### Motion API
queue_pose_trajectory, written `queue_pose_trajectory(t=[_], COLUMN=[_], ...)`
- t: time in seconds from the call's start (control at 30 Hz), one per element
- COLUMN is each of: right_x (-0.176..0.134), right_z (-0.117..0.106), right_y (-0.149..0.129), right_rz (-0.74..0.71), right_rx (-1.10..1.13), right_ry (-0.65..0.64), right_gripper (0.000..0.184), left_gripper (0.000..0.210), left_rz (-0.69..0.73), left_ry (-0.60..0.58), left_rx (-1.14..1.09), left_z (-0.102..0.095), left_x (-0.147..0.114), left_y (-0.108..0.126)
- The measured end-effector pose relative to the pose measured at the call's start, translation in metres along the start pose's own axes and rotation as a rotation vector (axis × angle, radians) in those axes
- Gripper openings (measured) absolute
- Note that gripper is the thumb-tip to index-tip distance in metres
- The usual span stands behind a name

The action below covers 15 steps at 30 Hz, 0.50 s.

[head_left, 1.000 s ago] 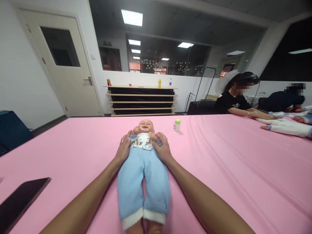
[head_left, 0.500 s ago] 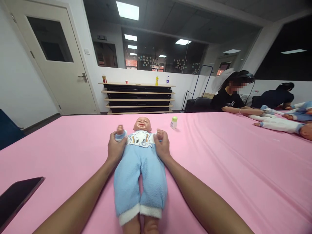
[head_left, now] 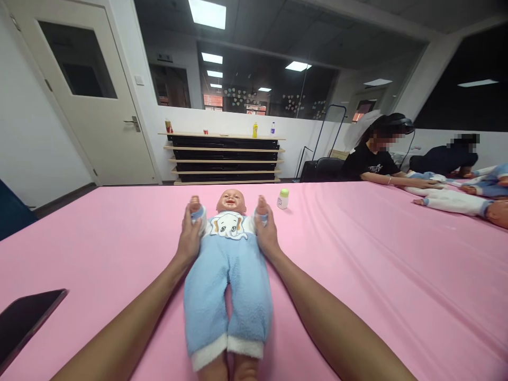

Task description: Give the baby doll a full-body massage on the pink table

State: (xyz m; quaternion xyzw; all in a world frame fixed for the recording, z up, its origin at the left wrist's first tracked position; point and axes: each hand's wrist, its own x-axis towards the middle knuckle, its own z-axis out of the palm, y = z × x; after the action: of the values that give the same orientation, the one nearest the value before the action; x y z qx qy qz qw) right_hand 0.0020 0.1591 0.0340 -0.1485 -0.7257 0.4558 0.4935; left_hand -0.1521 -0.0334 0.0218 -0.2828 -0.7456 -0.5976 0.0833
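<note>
1. While the doll lies dressed on its back on the pink table in the head view, the left grip wraps one arm.
2. The right grip wraps the other arm.
3. Judged progress: both arms are secured, hands pointing up beside the head.
4. The bottle stands capped, apart from both grips; what remains cannot be judged.

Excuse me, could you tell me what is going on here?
Someone's left hand and right hand are each holding one arm of a doll. It lies face up on a pink cloth, its hands raised on either side of its head. A green-capped bottle stands nearby. Off to the right, another person sits by more dolls.
</note>
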Motion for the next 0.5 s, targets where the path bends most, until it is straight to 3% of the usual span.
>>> queue_pose_trajectory(t=[0.13, 0.23, 0.37, 0.5], right_x=[-0.013, -0.016, -0.018, -0.019], right_z=[0.014, 0.021, 0.021, 0.015], right_y=[-0.015, -0.021, -0.026, -0.022], right_rz=[-0.163, -0.287, -0.326, -0.239], right_rx=[-0.165, -0.290, -0.320, -0.223], right_ry=[-0.280, -0.368, -0.373, -0.184], right_gripper=[0.037, 0.031, 0.034, 0.039], left_gripper=[0.052, 0.050, 0.046, 0.047], left_rz=[0.126, 0.140, 0.135, 0.060], left_ry=[-0.276, -0.345, -0.307, -0.090], left_rx=[0.127, 0.146, 0.131, 0.074], left_z=[0.013, 0.015, 0.015, 0.008], left_x=[-0.004, -0.006, -0.005, -0.002], left_y=[0.011, 0.014, 0.018, 0.014])
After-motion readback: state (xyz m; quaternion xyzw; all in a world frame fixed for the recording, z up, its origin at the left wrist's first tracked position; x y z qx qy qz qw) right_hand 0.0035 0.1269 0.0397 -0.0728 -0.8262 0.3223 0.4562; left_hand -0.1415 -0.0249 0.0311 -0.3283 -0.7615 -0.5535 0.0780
